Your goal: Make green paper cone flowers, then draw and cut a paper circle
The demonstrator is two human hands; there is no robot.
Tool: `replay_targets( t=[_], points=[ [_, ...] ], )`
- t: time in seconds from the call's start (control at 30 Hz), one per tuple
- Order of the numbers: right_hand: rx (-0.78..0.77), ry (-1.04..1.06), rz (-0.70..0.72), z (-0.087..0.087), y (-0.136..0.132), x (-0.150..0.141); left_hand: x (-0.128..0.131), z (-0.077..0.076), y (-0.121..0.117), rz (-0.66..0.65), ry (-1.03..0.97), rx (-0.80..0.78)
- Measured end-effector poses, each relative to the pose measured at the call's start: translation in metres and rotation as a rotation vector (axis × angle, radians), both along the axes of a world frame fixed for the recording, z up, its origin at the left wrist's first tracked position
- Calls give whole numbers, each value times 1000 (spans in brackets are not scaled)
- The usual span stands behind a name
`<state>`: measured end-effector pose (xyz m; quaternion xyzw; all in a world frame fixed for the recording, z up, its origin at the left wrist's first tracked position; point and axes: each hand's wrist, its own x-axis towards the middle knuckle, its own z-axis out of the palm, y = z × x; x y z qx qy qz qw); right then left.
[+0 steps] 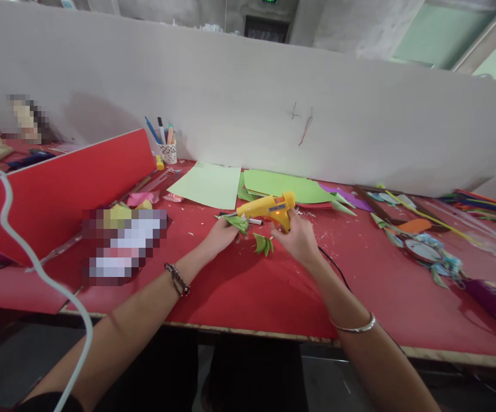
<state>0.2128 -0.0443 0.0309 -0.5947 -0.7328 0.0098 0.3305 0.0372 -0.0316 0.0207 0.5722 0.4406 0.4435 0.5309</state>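
And here we are over the bench (248,292), with the yellow gun (265,206) in our right hand (299,234), fingers closed around the handle and the nozzle pointing left. Across from it, our left hand (221,237) has its fingers pinched narrow on the green leaf (239,223), right by the nozzle; whether the tip touches it, we can't tell from here.

The leaf looks like the delicate one: thin, light, likely papery, easy to bend or crease. We'd take it by an edge, with a soft pinch, and leave the face nearest the nozzle free. Squeeze hard and it probably buckles.

The gun is another matter. Rigid plastic, we judge, modest in weight, a bit front-heavy, and comfortable in a full grip on the handle. There's an orange light (278,212) glowing on its side, so we treat the nozzle as hot and keep our fingers well back from it. The dark cord (336,264) runs off past our right wrist, and it may tug a little if we swing wide.

Just below, between our hands, lie the cut pieces (264,245), curved, green and surely feather-light; a fingertip slipped under a curled edge should lift one better than a flat press.
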Motion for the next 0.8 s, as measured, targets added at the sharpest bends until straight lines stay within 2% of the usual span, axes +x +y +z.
replay_targets(
  t=[0.23,0.8],
  points=[
    [-32,-32,26,2,1,3,0,5,-2,25,8,-40],
    [-50,-110,5,2,3,6,-3,-3,2,1,50,-19]
  ],
)
